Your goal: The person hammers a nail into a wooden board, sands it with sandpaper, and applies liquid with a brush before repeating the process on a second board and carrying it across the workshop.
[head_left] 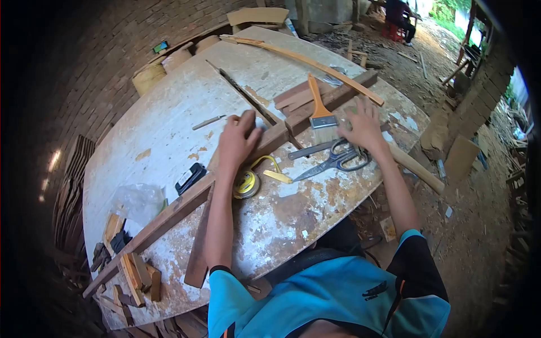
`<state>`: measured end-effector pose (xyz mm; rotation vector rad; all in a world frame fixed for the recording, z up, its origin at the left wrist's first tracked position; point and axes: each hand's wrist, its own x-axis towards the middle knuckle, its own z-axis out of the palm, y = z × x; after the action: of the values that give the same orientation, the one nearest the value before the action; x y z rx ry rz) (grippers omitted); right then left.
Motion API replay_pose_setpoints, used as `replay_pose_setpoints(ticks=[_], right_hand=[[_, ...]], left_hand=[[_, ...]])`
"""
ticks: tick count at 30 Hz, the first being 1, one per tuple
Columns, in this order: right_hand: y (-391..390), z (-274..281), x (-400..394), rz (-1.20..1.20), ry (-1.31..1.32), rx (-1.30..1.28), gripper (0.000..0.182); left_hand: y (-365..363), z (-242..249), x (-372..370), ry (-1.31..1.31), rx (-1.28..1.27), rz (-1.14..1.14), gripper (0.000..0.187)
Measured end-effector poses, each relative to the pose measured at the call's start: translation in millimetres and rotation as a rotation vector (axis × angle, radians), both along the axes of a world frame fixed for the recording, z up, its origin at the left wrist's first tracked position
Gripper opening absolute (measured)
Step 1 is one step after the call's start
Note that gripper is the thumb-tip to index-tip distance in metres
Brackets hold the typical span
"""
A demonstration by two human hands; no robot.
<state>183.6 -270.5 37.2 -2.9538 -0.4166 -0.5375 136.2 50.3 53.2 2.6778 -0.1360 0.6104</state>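
Two bare hands reach over the bench (pixel 270 225); the left hand (pixel 239 138), its fingers bent, lies at the long wooden beam (pixel 273 139), though whether it grips or merely rests I cannot tell; the right hand (pixel 363 127) is spread, fingers apart, with nothing visible in its grasp. The beam passes beneath the left hand and wrist, then slants away towards the fingertips of the right hand; it looks stiff and fairly heavy for its length — best taken from above near both ends, or with a hold either side of its middle, where a darker gap crosses it.

Between the hands, nearer the right, lies the paintbrush (pixel 323 115); it should be light, firm at the handle, soft at the bristles, so the orange handle is the place to hold it. Just below the right hand are the scissors (pixel 335 161), handles towards it — likely easy to lift by the loops; a wooden handle (pixel 417 168) sticks out beyond its wrist; the tape measure (pixel 246 185) sits just beside the left forearm, compact and probably slick-cased.
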Motion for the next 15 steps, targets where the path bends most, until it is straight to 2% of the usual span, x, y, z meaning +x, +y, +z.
replay_pose_setpoints(ticks=[2, 3, 6, 7, 8, 10, 11, 13, 14, 15], right_hand=[[17, 0, 3, 0.136, -0.138, 0.045, 0.066], [29, -2, 9, 0.193, -0.189, 0.135, 0.062], [58, 9, 21, 0.106, 0.267, 0.366, 0.052], [64, -3, 24, 0.106, 0.044, 0.372, 0.046], [65, -8, 29, 0.145, 0.135, 0.456, 0.046], [64, -11, 45, 0.226, 0.315, 0.616, 0.047], [64, 0, 40, 0.346, 0.425, 0.735, 0.035], [80, 15, 28, 0.488, 0.439, 1.164, 0.033], [90, 23, 22, 0.546, 0.445, 1.380, 0.032], [99, 37, 15, 0.608, 0.395, 1.428, 0.031]], left_hand=[[2, -9, 3, -0.047, 0.110, -0.004, 0.045], [-1, -6, 0, -0.047, 0.065, -0.008, 0.038], [2, -9, 1, -0.102, 0.125, -0.036, 0.033], [3, -12, 2, -0.249, 0.171, -0.064, 0.028], [6, -14, -3, -0.229, 0.203, -0.056, 0.036], [2, 5, -42, -0.159, 0.262, -0.016, 0.048], [3, 21, -74, 0.015, 0.158, -0.033, 0.060], [9, 34, -141, 0.079, 0.029, 0.036, 0.061], [17, 34, -176, 0.083, 0.057, 0.076, 0.061], [20, 35, -207, 0.106, 0.038, 0.137, 0.061]])
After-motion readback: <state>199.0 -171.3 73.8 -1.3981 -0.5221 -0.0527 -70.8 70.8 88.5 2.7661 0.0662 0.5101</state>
